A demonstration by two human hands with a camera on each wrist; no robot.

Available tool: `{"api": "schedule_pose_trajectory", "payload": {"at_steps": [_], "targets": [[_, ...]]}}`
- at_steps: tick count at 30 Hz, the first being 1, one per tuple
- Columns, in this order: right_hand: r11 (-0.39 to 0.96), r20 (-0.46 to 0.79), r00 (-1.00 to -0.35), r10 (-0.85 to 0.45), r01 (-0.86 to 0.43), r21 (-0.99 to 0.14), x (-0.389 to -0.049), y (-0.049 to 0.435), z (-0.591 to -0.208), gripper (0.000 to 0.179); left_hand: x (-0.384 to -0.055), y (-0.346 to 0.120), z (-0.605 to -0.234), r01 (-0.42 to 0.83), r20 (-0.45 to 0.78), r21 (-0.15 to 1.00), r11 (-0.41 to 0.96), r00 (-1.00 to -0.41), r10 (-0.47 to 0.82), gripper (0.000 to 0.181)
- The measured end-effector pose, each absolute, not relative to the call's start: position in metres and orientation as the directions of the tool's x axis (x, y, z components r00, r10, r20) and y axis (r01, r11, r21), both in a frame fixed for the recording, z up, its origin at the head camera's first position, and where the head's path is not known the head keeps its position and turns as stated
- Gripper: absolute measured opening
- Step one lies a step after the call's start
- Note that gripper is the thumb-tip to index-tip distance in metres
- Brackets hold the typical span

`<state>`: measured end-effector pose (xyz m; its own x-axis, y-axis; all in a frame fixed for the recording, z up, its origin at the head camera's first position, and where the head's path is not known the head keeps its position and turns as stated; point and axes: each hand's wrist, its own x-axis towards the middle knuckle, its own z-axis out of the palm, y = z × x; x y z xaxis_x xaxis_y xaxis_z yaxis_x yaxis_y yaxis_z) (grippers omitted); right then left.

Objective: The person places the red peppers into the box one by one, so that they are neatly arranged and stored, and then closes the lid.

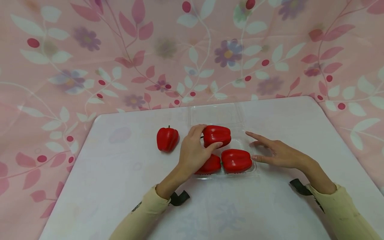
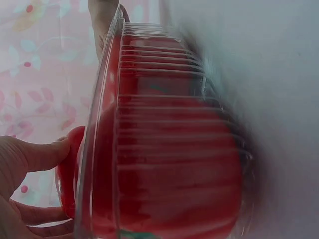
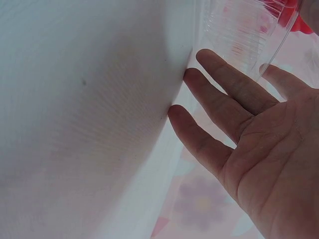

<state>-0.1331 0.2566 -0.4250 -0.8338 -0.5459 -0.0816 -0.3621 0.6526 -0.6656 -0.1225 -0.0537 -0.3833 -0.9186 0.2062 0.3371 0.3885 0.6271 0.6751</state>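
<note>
At frame centre: clear box point(image 1: 238, 144), lid point(image 1: 216, 115) laid back, holding lower-left red pepper point(image 1: 210, 165), lower-right red pepper point(image 1: 237, 161) | left hand point(image 1: 193, 150) grips upper red pepper point(image 1: 217, 135) over box's rear | right hand point(image 1: 279, 154), fingers extended, by box's right edge | loose red pepper point(image 1: 167, 139) left of centre

On the desk point(image 1: 126, 193), the container point(image 1: 237, 144) holds peppers point(image 1: 237, 161) at four and eight o'clock; lid point(image 1: 216, 114) at twelve, held pepper point(image 1: 217, 134) at eleven, lone pepper point(image 1: 167, 140) at nine.
</note>
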Motion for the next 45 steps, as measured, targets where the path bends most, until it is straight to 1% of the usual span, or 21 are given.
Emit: {"api": "schedule_pose_trajectory", "payload": {"at_steps": [10, 24, 27, 33, 35, 40, 45], "targets": [[0.65, -0.078, -0.831, -0.55, -0.368, -0.665, -0.134, 0.256, -0.424, 0.083, -0.123, -0.041, -0.388, 0.333, 0.259, 0.678, 0.655, -0.943, 0.21, 0.068], [0.648, -0.078, -0.831, -0.551, -0.366, -0.668, -0.133, 0.256, -0.426, 0.083, -0.125, -0.025, -0.393, 0.267, 0.168, 0.678, 0.685, -0.963, 0.209, 0.068], [0.649, -0.075, -0.833, -0.548, -0.367, -0.666, -0.133, 0.256, -0.426, 0.082, -0.125, -0.021, -0.394, 0.285, 0.176, 0.658, 0.697, -0.958, 0.225, 0.068], [0.645, -0.074, -0.833, -0.549, -0.366, -0.671, -0.133, 0.257, -0.426, 0.082, -0.126, -0.016, -0.396, 0.338, 0.242, 0.581, 0.741, -0.94, 0.239, 0.067], [0.645, -0.073, -0.833, -0.549, -0.366, -0.671, -0.133, 0.257, -0.426, 0.082, -0.126, -0.015, -0.396, 0.345, 0.252, 0.581, 0.737, -0.937, 0.241, 0.066], [0.645, -0.077, -0.832, -0.55, -0.364, -0.672, -0.133, 0.256, -0.426, 0.082, -0.126, -0.015, -0.397, 0.331, 0.224, 0.614, 0.717, -0.944, 0.243, 0.065], [0.645, -0.076, -0.831, -0.551, -0.366, -0.671, -0.133, 0.256, -0.427, 0.083, -0.126, -0.013, -0.396, 0.308, 0.184, 0.612, 0.728, -0.951, 0.248, 0.067]]}}
